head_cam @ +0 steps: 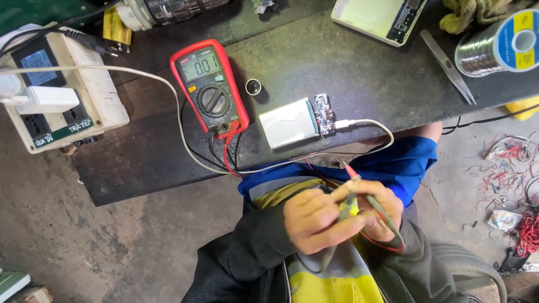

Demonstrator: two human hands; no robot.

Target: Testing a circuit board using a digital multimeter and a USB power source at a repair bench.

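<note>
My left hand [314,220] and my right hand [382,210] meet close to my body, below the table edge. Together they hold two thin multimeter probes [352,191], one with a red tip pointing up toward the table. Red and black leads [227,157] run from the probes up to a red-cased multimeter [209,87] lying on the dark table [337,67]. Right of the meter lies a silver flat battery pack [289,122] with a small circuit board [324,114] at its end, a white cable [368,123] plugged into it.
A white power strip with a small screen [56,90] and a white charger sits at the left. A small metal ring [253,86], tweezers [449,64], a solder spool [499,47] and a white device shell [379,17] lie on the table. Wire scraps [511,168] litter the floor at right.
</note>
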